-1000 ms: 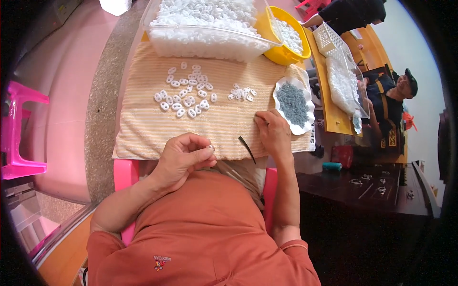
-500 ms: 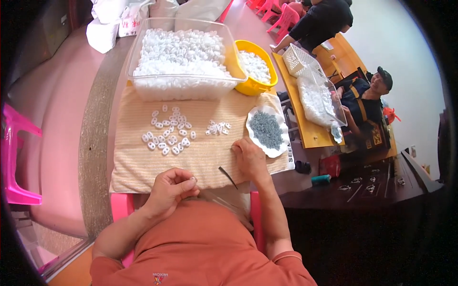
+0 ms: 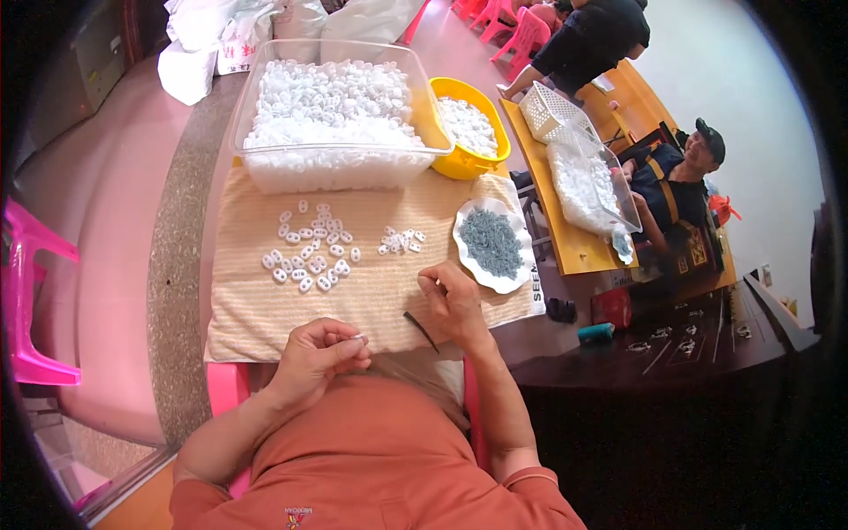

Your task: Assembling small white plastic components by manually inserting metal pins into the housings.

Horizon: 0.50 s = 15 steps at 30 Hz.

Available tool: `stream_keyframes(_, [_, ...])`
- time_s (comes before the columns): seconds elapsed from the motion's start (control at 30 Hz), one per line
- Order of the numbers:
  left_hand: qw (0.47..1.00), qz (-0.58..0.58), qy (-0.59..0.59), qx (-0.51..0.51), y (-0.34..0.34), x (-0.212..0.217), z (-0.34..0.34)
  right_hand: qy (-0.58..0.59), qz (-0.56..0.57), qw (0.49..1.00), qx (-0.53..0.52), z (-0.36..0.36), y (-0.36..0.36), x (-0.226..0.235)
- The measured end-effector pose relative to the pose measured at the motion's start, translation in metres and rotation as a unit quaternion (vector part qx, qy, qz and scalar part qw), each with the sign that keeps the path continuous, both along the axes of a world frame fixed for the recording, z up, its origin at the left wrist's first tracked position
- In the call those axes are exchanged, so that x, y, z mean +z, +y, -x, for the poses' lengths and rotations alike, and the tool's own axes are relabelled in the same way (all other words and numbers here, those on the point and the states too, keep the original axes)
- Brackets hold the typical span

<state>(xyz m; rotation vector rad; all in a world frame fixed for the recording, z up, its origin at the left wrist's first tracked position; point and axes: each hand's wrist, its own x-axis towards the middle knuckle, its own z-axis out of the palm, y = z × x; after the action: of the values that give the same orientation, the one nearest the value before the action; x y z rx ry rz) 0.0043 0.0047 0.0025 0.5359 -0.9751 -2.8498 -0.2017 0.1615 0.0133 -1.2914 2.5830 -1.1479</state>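
On the striped cloth (image 3: 265, 327), at six o'clock, the left hand (image 3: 318, 358) pinched one small white piece (image 3: 358, 338) tight. The right hand (image 3: 455, 305) held a thin dark tool (image 3: 421, 331), fingers closed near the grey bits on the plate (image 3: 491, 243) at two o'clock. It looked like fitting work; bringing tool and piece together needed careful aim.

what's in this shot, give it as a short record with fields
left hand: left hand pinches a small white piece at its fingertips, near the body
right hand: right hand rests on the beige cloth, a thin dark tool sticking out below it
nearby: white dish of grey bits just beyond the right hand
on cloth: loose white rings in two clusters
behind: clear tub of white parts, yellow bowl
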Motion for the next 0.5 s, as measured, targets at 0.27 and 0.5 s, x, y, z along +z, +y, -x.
stream_keyframes(0.27, [0.999, 0.027, -0.017, -0.01, 0.0, 0.003, -0.003, -0.125, -0.01, 0.992, 0.016, -0.024, -0.009, 0.014])
stream_keyframes(0.5, [1.0, 0.014, -0.007, 0.014, 0.0, -0.001, 0.002, -0.258, 0.053, 0.963, 0.054, -0.033, -0.012, 0.006])
